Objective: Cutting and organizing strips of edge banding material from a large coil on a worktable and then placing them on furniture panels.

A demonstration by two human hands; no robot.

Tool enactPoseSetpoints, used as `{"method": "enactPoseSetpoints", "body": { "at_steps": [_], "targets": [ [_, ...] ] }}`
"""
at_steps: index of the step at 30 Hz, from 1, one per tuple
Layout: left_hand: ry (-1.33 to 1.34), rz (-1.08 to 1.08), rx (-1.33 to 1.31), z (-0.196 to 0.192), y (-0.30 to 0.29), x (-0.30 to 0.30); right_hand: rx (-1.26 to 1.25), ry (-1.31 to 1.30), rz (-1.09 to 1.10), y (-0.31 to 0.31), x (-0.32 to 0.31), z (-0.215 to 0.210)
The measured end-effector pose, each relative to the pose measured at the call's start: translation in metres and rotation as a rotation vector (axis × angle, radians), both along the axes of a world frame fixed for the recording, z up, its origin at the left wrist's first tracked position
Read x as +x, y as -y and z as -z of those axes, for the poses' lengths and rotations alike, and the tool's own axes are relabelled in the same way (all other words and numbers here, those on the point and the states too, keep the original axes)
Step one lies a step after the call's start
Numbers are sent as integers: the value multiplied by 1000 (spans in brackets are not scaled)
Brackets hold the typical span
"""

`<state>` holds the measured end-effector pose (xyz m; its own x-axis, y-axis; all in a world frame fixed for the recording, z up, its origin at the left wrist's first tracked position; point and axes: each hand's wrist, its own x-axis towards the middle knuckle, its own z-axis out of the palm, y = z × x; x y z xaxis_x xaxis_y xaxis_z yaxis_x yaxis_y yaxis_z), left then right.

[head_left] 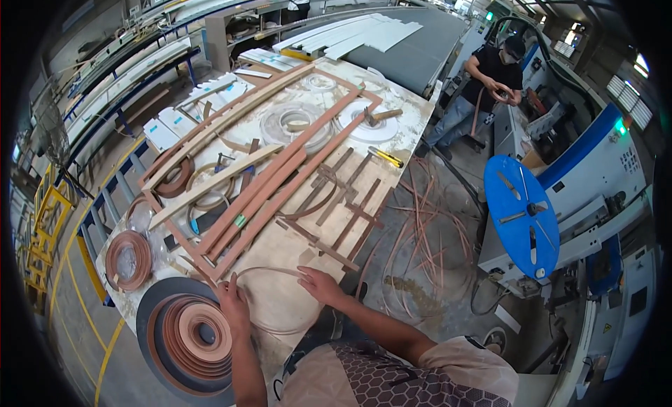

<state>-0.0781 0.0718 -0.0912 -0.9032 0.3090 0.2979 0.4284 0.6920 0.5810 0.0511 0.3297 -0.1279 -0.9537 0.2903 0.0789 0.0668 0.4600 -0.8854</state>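
Strip of thin, flat brown edging (269, 269), bent into a big round loop, low on the near end of the work table, right between two bare hands. Left hand (234, 302) at the left side of the loop, fingers curled almost closed, with the strip pinched near the fingertips. Right hand (320, 284) across from it, fingers bent and close together, with the strip pinched too, near the top of the loop. Hard to tell how tight either pinch is.

Under the loop, a smooth pale tan wooden board (269, 246). Just beside the left hand, a big fat roll of brown and dark grey edging (185, 326), flat on its side. Farther left, a smaller reddish-brown coil (114, 260). Up ahead of the hands, long reddish-brown flat bars (273, 179), and next to them some pale wooden bars (217, 186). Near the right edge of the table, a yellow cutter knife (386, 157). Past it, a hammer with a wooden handle (385, 115), on top of a flat white round roll (364, 132).

Down on the floor to the right, a messy tangle of thin brown strips (423, 239). Beyond that, a bright blue oval plate with slots (511, 242) on a machine, and a person in a dark shirt (509, 74), with a brown ring in both hands.
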Motion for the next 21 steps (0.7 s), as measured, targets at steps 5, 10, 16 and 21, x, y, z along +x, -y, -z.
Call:
{"method": "enactPoseSetpoints", "body": {
  "at_steps": [5,10,16,21],
  "targets": [
    [-28,-7,42,8,4,11,-582,408,23,3,-3,-25],
    [46,-165,-50,34,23,32,-334,79,9,20,-21,-31],
    [274,-42,119,9,27,46,37,-126,-138,1,-25,-80],
    [128,-9,181,-66,15,64,154,-76,-446,2,-29,-188]
  ]
}}
